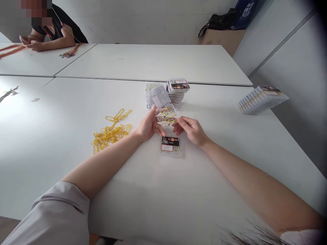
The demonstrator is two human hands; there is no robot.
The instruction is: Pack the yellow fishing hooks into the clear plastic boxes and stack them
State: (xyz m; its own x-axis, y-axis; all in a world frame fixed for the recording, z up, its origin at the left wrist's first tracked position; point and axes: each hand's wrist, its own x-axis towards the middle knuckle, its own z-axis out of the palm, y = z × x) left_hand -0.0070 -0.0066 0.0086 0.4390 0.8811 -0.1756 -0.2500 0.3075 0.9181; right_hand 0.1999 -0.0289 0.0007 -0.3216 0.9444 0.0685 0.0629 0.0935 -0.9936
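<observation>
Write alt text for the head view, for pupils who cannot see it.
A person's left hand holds an open clear case containing yellow pieces, the right hand at its edge, above a white table. A labelled case lies nearer; yellow cords lie left, stacked cases behind. Another person is at far left.

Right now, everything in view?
Open case: 1, clear, centre
Closed case: 1, clear, nearer
Case stacks: 3, clear, two behind, one right
Yellow cords: uncountable, yellow, left
Grey bundle: 1, grey, left edge
Orange bundles: 2, orange, far left
Person: 1, black top, far left
Cardboard box: 1, brown, back right
Black bag: 1, black, atop box
Blue item: 1, blue, alongside
Tables: several, white, throughout
Left hand: 1, holding open case
Right hand: 1, at its edge
</observation>
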